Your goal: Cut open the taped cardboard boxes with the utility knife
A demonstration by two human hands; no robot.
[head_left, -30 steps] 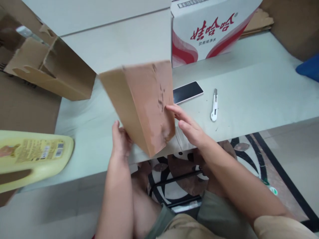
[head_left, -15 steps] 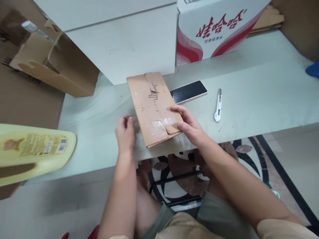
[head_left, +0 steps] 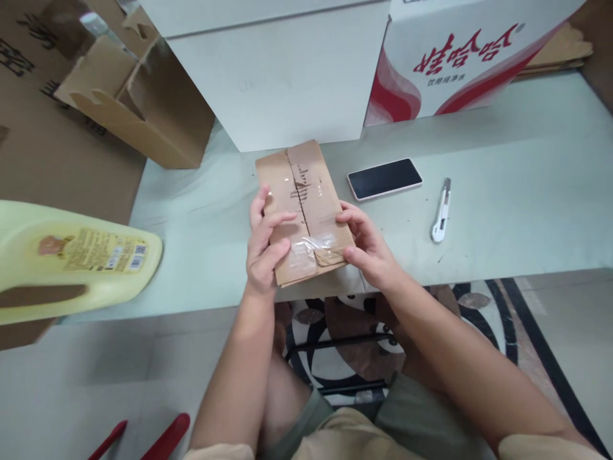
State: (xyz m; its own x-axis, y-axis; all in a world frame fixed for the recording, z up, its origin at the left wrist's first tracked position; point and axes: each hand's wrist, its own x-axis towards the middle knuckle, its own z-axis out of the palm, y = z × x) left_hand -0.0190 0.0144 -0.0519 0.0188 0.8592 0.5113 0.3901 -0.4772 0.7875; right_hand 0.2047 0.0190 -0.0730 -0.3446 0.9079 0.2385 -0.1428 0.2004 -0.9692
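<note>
A flattened cardboard box (head_left: 306, 191) with clear tape along its near end is held between both hands, over the table's front part. My left hand (head_left: 265, 252) grips its left edge, with the thumb and some fingers lying on the upper face. On the opposite edge, my right hand (head_left: 366, 246) is closed near the lower corner, thumb by a torn flap. A dark split and black marks run down the middle of the box. Just right of it lie a phone (head_left: 385, 179), screen up, and a white utility knife (head_left: 441, 211).
White boxes (head_left: 282, 83) and a red-and-white printed carton (head_left: 450, 70) stand along the back. At left are an open brown carton (head_left: 158, 102) and a yellow bottle (head_left: 110, 255) lying near. The pale green table (head_left: 517, 185) ends at its front edge above my lap.
My left hand, apart from the cardboard before, has taken hold of its left edge. The middle split has widened, and the phone shows fully. The view has shifted slightly left.
</note>
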